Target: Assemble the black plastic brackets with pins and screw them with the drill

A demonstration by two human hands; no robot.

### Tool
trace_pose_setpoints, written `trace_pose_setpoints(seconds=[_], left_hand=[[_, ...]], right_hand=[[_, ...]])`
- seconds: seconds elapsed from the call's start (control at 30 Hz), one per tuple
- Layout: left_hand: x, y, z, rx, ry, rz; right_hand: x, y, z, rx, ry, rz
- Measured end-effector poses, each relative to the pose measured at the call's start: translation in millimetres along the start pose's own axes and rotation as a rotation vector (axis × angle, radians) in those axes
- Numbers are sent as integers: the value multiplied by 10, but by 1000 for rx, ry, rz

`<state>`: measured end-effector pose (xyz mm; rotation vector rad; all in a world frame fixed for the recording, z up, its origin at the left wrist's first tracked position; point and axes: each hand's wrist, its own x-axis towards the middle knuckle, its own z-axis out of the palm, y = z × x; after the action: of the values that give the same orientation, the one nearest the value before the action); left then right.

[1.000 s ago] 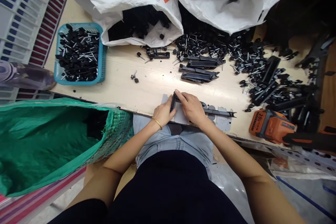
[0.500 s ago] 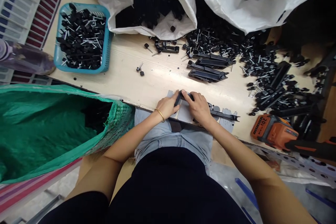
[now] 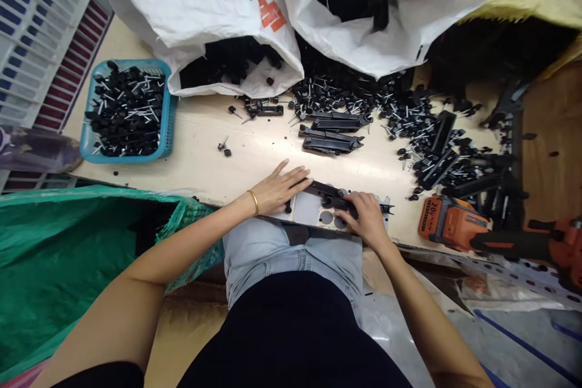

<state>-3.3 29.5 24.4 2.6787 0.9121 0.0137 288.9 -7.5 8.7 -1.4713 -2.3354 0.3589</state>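
My left hand (image 3: 278, 191) lies nearly flat at the bench's front edge, fingers stretched out. Its fingertips reach the left end of a long black plastic bar (image 3: 319, 189). My right hand (image 3: 369, 216) is closed around a second black plastic part (image 3: 335, 201), thumb on the near side and fingers on the far side. The forked tip of a black part (image 3: 386, 209) sticks out to the right of that hand. Beneath both hands is a grey plate (image 3: 305, 209) with round marks. Where the two parts meet is partly hidden.
A blue basket (image 3: 167, 127) of black-headed screws stands at the left, above a green sack (image 3: 68, 254). White sacks (image 3: 204, 18) line the back. Loose screws (image 3: 313, 94) and stacked black plastic parts (image 3: 331, 144) lie beyond my hands. An orange power tool (image 3: 448, 221) rests at the right.
My hands have moved apart: the left slid leftward and its fingers straightened, while the right shifted right along the black parts. The camera view has tilted up, showing more of the sacks.
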Motion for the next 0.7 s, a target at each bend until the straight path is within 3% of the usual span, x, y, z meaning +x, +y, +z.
trace_pose_setpoints(seconds=[0.1,0.27,0.33,0.43,0.5,0.57,0.63,0.7], left_hand=[[262,39,4,21,-5,80],[528,355,-188,50,-36,63],[505,450,-276,29,-83,53],[322,534,-393,-50,-118,78],[143,594,-448,-221,-103,133],[-31,677,-467,-544,-42,168],[-161,783,-446,-918,48,101],[-230,907,-406,-1210,110,-60]], right_hand=[[-97,23,3,71,4,38],[-49,-389,-112,217,-20,8],[-49,-474,-248,207,-137,-36],[-90,-516,-549,124,-434,-48],[-119,-579,-765,211,-627,-19],[-137,-703,-913,462,-767,37],[-161,-863,-935,769,-814,147],[-205,-1017,-828,1039,-785,282]])
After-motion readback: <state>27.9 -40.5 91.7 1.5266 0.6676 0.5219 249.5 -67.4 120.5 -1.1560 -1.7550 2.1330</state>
